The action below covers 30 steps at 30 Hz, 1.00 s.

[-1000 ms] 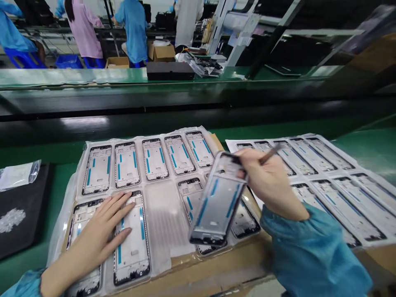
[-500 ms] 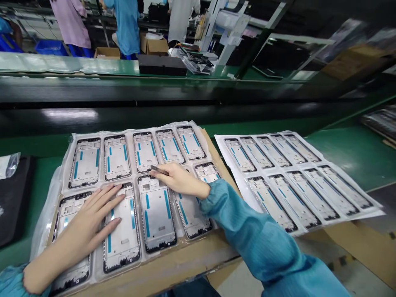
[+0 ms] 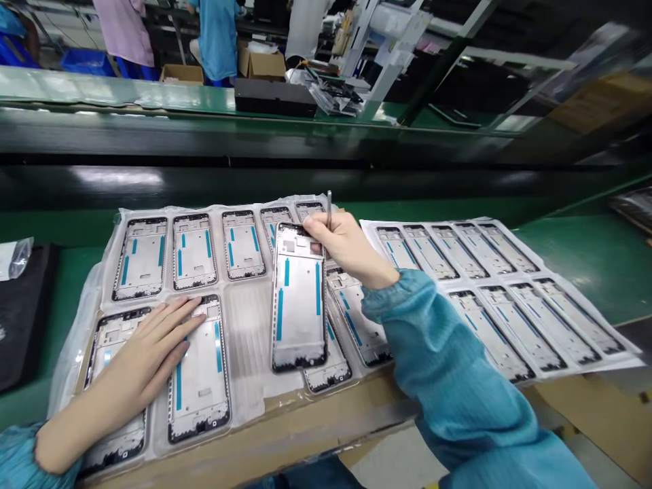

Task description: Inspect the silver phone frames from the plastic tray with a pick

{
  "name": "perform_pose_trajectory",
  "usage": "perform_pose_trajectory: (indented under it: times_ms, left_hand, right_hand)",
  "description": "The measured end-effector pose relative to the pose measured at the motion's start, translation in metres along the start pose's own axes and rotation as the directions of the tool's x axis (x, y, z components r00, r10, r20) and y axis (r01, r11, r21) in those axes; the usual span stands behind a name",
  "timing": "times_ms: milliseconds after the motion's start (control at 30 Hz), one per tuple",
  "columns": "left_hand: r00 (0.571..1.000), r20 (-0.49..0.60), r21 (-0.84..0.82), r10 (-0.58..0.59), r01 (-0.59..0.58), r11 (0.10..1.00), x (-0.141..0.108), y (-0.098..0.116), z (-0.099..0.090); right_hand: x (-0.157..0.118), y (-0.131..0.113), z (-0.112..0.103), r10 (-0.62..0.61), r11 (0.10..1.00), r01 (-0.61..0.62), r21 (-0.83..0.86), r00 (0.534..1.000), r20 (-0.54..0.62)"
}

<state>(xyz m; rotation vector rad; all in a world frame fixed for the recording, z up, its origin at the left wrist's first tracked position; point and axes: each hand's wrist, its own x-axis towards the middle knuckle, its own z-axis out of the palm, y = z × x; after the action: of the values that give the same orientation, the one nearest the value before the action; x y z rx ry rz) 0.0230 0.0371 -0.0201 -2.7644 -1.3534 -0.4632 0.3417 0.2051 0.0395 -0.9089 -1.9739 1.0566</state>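
Silver phone mid-frames with blue adhesive strips lay in two rows in a clear plastic tray, which sat on flattened cardboard at the edge of a green workbench. The person's right hand, in a teal sleeve, was closed on the top edge of a lifted frame, holding it nearly upright above the right part of the tray, where it hid some of the frames below. The same fingers pinched slim metal tweezers, their tip pointing up and away from the frame. The left hand lay open and flat, its fingers spread across the lower row, with the fingertips resting on a lower frame. Just beside the tray on the right, more frames lay on a white sheet. On the left was a black pad, with a small plastic bag at its upper edge. Farther off, a black box sat on a green conveyor, and a co-worker in a blue smock stood beyond it.
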Motion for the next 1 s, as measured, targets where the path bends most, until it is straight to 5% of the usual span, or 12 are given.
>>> perform_pose_trajectory:
  times_ms: [133,300,600,833,1000]
  left_hand:
    - [0.998,0.056,-0.014,-0.031,0.032,0.999,0.000,0.001,0.000]
    - [0.995,0.080,-0.080,-0.054,0.060,0.995,-0.001,0.002,0.000]
    - [0.992,0.074,-0.138,-0.102,0.111,0.984,-0.005,0.004,0.005]
    - [0.956,0.206,-0.278,-0.208,0.261,0.925,-0.003,0.009,-0.003]
    - [0.942,0.223,-0.478,-0.251,0.330,0.814,0.001,0.006,-0.012]
  right_hand:
    - [-0.008,0.010,0.036,-0.011,0.998,0.021,-0.063,0.987,0.163]
    - [-0.024,0.013,0.071,-0.028,0.926,0.153,-0.344,0.939,0.342]
    - [-0.054,0.029,0.027,0.008,0.682,0.220,-0.697,0.951,0.308]
    - [-0.066,0.059,0.020,-0.072,0.640,0.202,-0.742,0.976,0.204]
    - [-0.070,0.066,0.023,-0.100,0.697,0.179,-0.694,0.983,0.153]
